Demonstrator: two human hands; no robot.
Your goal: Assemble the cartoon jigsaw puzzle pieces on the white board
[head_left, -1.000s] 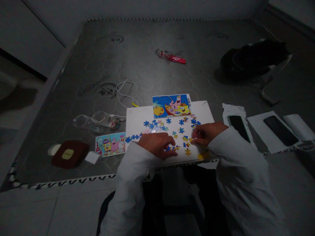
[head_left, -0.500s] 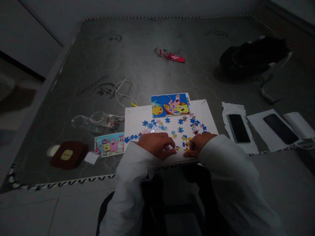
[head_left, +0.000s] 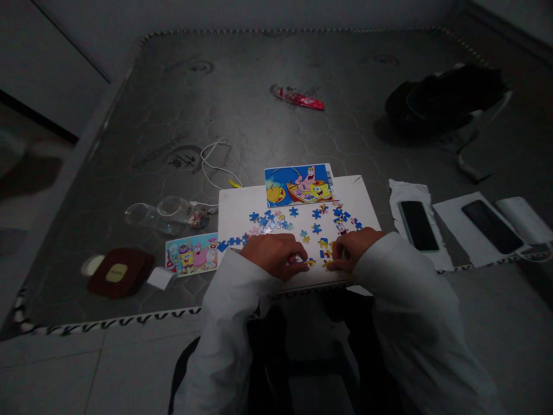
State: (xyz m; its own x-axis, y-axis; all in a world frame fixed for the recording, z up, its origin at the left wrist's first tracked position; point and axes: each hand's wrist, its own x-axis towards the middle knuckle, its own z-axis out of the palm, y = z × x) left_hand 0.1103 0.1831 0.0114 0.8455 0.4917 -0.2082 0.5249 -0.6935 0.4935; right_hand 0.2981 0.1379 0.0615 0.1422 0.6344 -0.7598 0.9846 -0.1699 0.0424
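Observation:
A white board (head_left: 235,210) lies on the mattress with several loose jigsaw pieces (head_left: 276,219) in blue and yellow scattered over it. A cartoon reference picture (head_left: 298,184) rests at its far edge. My left hand (head_left: 272,253) lies knuckles up near the board's front edge, fingers curled down onto joined pieces (head_left: 307,261). My right hand (head_left: 354,248) is just to the right, fingers pinched on a yellow piece (head_left: 329,265) pressed to the board. Both arms wear pale sleeves.
A second cartoon card (head_left: 193,253) lies left of the board, beside a clear plastic bag (head_left: 162,213), a white cable (head_left: 216,161) and a dark red box (head_left: 118,272). Two phones (head_left: 415,225) (head_left: 483,218) rest on paper at right. A red packet (head_left: 300,99) and a dark bag (head_left: 444,95) lie farther back.
My right hand has moved left and toward me, down to the front edge of the board close to my left hand. The left hand has hardly shifted.

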